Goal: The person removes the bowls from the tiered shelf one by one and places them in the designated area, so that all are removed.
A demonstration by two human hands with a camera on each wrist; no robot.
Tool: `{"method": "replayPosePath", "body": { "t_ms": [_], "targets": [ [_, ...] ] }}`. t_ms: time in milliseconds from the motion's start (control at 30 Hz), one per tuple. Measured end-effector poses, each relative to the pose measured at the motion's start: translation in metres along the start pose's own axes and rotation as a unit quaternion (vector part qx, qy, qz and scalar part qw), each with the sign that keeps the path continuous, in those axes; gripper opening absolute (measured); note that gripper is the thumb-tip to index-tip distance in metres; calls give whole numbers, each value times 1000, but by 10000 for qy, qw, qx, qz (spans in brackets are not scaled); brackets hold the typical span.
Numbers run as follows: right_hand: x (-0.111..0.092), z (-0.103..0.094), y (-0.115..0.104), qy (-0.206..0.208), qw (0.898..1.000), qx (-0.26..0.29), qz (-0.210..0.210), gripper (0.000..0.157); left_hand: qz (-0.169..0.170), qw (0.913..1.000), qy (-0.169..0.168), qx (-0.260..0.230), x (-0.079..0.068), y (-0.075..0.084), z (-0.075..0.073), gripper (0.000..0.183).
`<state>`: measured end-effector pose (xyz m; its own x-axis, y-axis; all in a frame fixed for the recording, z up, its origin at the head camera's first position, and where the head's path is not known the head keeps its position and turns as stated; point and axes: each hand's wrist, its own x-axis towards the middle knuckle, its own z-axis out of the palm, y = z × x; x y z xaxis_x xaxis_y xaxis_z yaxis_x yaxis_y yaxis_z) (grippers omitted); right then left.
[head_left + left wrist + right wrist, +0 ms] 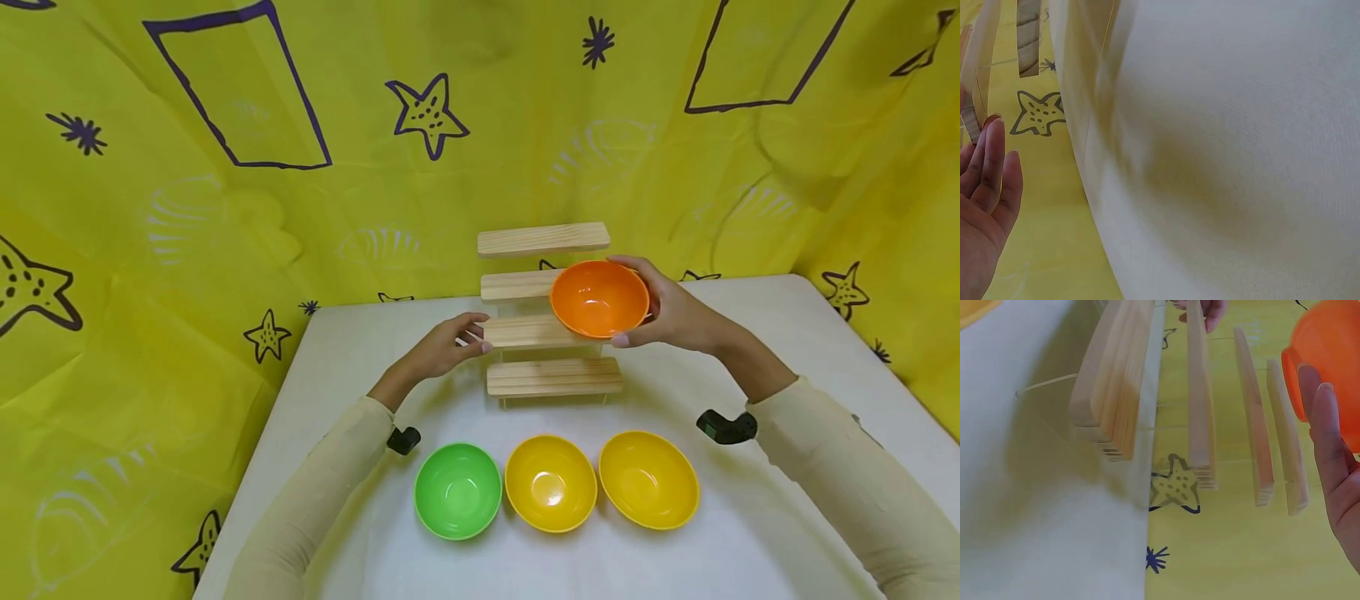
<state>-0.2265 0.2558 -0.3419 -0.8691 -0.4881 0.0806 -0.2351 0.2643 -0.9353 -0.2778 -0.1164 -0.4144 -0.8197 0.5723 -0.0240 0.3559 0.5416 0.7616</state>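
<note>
My right hand [678,315] grips an orange bowl [598,298] by its right side, thumb low and fingers behind the rim. The bowl is tilted with its inside facing me and overlaps the middle planks of a four-step wooden stand [555,379]. At the stand's left end, my left hand [447,346] holds the second plank from the bottom between thumb and fingers. The right wrist view shows the planks from the side, with the orange bowl [1335,369] beside the upper ones. In the left wrist view, the left hand [988,194] appears only at the edge.
In front of the stand, a green bowl [457,492] and two yellow bowls, one in the middle [551,483] and one on the right [648,480], sit in a row on the white table [360,533]. A yellow patterned cloth [360,200] hangs behind and at the sides.
</note>
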Motion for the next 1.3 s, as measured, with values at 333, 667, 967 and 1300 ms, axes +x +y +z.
{"method": "replayPosePath", "body": {
  "t_ms": [333,667,967,1300],
  "targets": [
    [-24,-3,10,14,9998,86,-203,99,52,9999,31,92,-1,2,1,59],
    [-43,-7,15,77,9990,116,-428,99,75,10000,25,53,-1,1,0,58],
    [-63,-7,25,130,9984,105,-549,102,122,9999,49,87,-1,2,2,57],
    [-84,-9,31,265,9988,11,-413,102,37,9999,43,105,-2,2,1,58]
  ]
}}
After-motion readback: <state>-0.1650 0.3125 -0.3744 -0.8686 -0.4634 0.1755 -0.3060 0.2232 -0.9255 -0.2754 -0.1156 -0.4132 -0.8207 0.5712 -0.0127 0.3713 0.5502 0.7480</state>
